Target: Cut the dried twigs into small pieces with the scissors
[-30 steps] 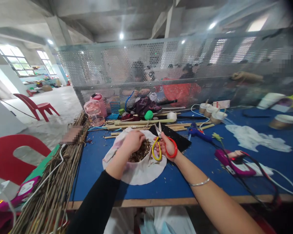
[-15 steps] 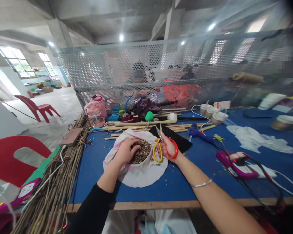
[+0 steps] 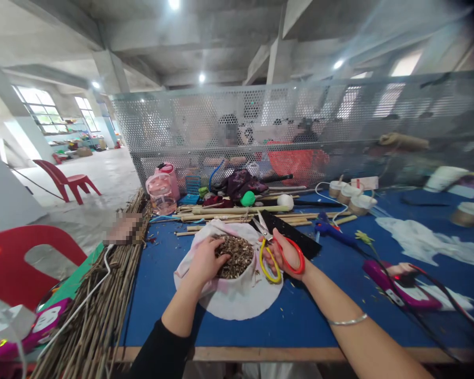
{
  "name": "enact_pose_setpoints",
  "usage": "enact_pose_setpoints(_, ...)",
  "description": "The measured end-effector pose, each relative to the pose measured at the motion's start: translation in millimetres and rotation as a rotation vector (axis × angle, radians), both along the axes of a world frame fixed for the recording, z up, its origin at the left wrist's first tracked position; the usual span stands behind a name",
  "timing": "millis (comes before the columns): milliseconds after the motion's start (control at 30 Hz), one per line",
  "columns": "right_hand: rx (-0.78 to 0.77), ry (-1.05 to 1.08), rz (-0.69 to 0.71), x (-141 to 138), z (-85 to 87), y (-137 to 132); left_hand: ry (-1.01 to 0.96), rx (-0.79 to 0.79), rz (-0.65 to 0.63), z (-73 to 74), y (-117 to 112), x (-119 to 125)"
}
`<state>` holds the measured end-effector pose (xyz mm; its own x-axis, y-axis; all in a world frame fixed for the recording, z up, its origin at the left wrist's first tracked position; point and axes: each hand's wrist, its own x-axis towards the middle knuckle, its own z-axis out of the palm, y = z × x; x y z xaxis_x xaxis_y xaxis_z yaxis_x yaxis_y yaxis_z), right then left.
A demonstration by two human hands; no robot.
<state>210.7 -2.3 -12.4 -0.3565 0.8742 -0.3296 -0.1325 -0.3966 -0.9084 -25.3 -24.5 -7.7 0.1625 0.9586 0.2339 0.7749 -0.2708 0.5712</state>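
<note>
A white, pinkish-stained cloth hat (image 3: pixel 243 305) lies crown-down with its round brim spread on the blue table. Chopped brown plant bits (image 3: pixel 236 257) fill its hollow. My left hand (image 3: pixel 205 260) rests at the left side of the opening, thumb apart from the fingers, fingertips touching the bits. To the right of the hollow, my right hand (image 3: pixel 282 255) holds scissors (image 3: pixel 267 236) with one yellow and one red handle loop. Their blades point up and away, slightly parted, with nothing seen between them. A few loose bits lie on the brim.
A bundle of long thin sticks (image 3: pixel 98 300) runs along the left edge. Cut canes (image 3: pixel 237 210), a green yarn ball (image 3: pixel 247 198) and a pink jug (image 3: pixel 161 193) stand behind. At right are a blue glue gun (image 3: pixel 332 230), purple power strip (image 3: pixel 403 289) and cables. People sit beyond the mesh screen (image 3: pixel 189 131).
The view has tilted up a little, so everything sits lower. My left fingers have spread slightly, with the thumb farther out over the bits. The scissors stay in my right hand.
</note>
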Motion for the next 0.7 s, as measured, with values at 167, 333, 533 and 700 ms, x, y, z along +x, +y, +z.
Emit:
enact_pose_setpoints(167, 0.076, -0.43, 0.181, 5.8, 30.5, -27.1, -0.032, 0.064, 0.152, 2.2, -6.2, 2.4)
enact_pose_setpoints(333, 0.128, -0.692, 0.396, 0.2, 56.6, -40.6, -0.062, 0.055, 0.214, -2.5, -9.0, 5.5)
enact_pose_setpoints(533, -0.032, -0.738, 0.493, -30.1, 60.7, -22.4, -0.131, 0.108, 0.008, -8.4, -7.9, 9.8)
enact_pose_setpoints(700, 0.119, -0.727, 0.424, -49.2, 49.1, -13.0, -0.153, 0.143, -0.062, -10.1, -7.3, 11.2)
